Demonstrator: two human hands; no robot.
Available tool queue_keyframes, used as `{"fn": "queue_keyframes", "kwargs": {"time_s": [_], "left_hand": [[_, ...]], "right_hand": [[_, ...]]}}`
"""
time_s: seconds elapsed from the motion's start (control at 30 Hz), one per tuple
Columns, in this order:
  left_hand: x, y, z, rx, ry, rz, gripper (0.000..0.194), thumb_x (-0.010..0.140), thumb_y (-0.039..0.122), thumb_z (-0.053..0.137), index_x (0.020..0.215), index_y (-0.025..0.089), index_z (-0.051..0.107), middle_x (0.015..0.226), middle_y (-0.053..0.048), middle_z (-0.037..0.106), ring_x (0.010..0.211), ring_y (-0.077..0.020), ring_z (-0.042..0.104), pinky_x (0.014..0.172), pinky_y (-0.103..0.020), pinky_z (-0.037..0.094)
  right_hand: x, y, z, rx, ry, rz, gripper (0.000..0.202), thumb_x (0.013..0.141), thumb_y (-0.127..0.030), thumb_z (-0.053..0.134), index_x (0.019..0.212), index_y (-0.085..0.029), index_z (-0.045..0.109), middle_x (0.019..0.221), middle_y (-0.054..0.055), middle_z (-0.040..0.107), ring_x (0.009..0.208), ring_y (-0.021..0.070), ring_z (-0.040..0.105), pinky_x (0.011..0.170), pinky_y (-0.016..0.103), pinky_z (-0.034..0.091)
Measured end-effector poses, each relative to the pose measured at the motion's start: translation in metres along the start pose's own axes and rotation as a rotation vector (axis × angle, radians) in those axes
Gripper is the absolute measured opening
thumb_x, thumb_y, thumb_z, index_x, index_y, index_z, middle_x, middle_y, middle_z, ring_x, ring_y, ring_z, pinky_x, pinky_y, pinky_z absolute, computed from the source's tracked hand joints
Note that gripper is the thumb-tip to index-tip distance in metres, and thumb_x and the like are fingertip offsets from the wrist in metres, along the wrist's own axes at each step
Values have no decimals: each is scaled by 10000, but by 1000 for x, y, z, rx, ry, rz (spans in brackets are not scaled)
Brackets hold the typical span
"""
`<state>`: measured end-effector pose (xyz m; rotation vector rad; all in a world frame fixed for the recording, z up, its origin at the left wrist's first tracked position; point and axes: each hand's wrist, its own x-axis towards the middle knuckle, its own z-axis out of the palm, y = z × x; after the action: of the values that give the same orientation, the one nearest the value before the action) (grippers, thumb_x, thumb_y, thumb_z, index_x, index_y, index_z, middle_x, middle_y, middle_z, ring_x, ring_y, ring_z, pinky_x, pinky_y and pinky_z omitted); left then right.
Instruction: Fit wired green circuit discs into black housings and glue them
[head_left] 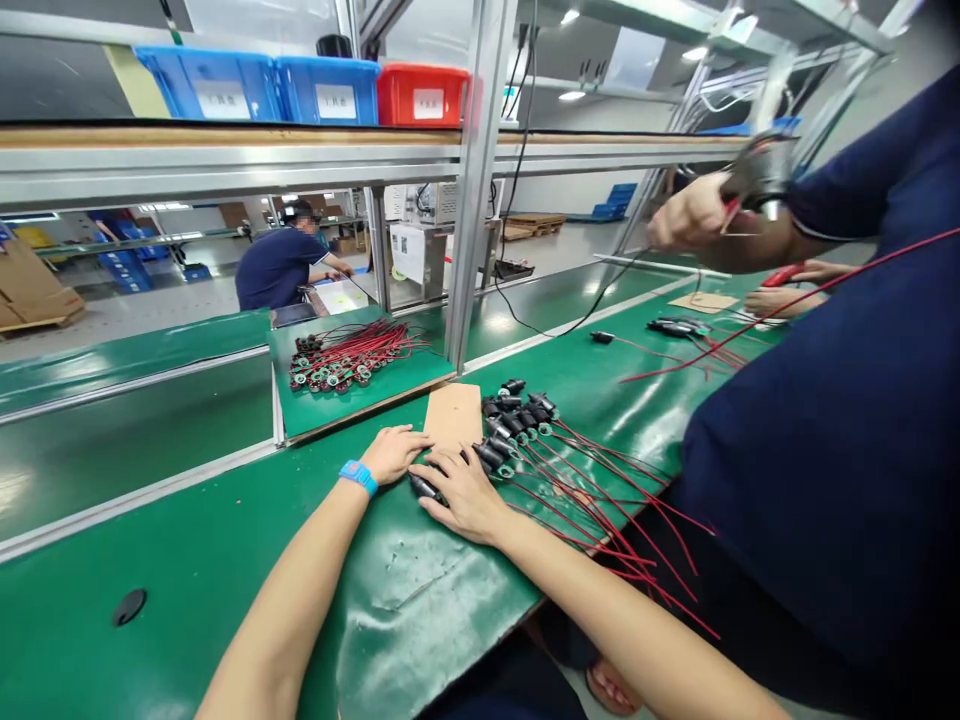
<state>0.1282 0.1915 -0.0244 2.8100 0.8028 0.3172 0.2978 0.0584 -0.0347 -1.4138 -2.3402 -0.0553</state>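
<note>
The table (225,560) was covered in a glossy green sheet, dented and creased near the front edge, with ceiling light reflected in it. A black disc (130,606) was noted lying flat at the left, well apart from the work. The left hand (391,456), with a blue band (358,477) at the wrist, was laid at the near left edge of a cardboard piece (454,415); whether anything was gripped could not be told. The right hand (463,497) was placed palm down just beside it, fingers spread apart over a black part (424,487); its grip was hidden. Black cylindrical parts (521,422) were grouped just right of the cardboard, their red wires (611,515) trailed past the front edge. On a raised green board (405,378) beyond, red-wired parts (337,372) were heaped. Two blue bins (232,85) and a red bin (424,95) were lined up on a shelf (225,170) above. At the right, a tool (757,180) was seen by the raised hand of a co-worker (817,420) in dark blue. Farther off, a seated person (274,265) and wooden pallets (536,225) were observed.
</note>
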Motion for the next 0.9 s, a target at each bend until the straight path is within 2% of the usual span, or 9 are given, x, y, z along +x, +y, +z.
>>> {"fn": "queue_keyframes", "kwargs": {"time_s": [0.13,0.23,0.33,0.4,0.6,0.77,0.9], "left_hand": [[-19,-7,-2,49,61,-53,384,978,448,593,1233,164,633,1262,-108,640,1183,-272,609,1048,-533,475],[-38,-15,-5,79,98,-118,507,966,577,540,1292,199,626,1146,-105,619,1078,-262,630,987,-479,505],[-55,-21,-9,92,112,-150,579,940,669,496,1316,250,634,1121,-106,589,1083,-271,622,995,-460,503],[-64,-22,-9,93,121,-162,602,915,699,512,1285,244,649,1151,-110,591,1133,-284,608,1049,-484,474],[-78,-20,0,74,170,-220,555,928,597,579,1344,230,593,1411,-145,552,1379,-356,487,1138,-572,396],[-82,-19,4,59,260,-233,497,985,501,527,1390,213,541,1432,-160,557,1410,-372,461,1137,-598,385],[-82,-11,2,44,324,-162,526,1001,477,512,1445,200,468,1440,-170,547,1416,-348,452,1142,-566,386]], "right_hand": [[0,1,-1,12,11,-3,465,959,-422,577,1407,-303,548,1356,100,620,1274,288,535,1184,620,91],[0,3,-3,22,22,7,444,951,-405,583,1383,-302,565,1297,91,648,1248,280,555,1180,616,96],[1,7,-4,19,41,26,413,936,-393,599,1338,-296,602,1259,83,667,1239,286,567,1176,620,104],[1,11,-3,11,60,45,408,933,-384,603,1330,-291,611,1258,88,671,1245,294,566,1173,625,113],[4,16,-2,-8,128,70,411,970,-408,566,1350,-251,590,1317,122,651,1244,296,571,1169,605,171],[5,7,-9,-2,207,39,336,985,-410,558,1273,-248,621,1243,79,691,1186,243,606,1177,520,208],[-5,1,-19,-6,285,42,231,969,-398,593,1139,-265,674,1141,40,725,1134,232,623,1186,509,193]]}}
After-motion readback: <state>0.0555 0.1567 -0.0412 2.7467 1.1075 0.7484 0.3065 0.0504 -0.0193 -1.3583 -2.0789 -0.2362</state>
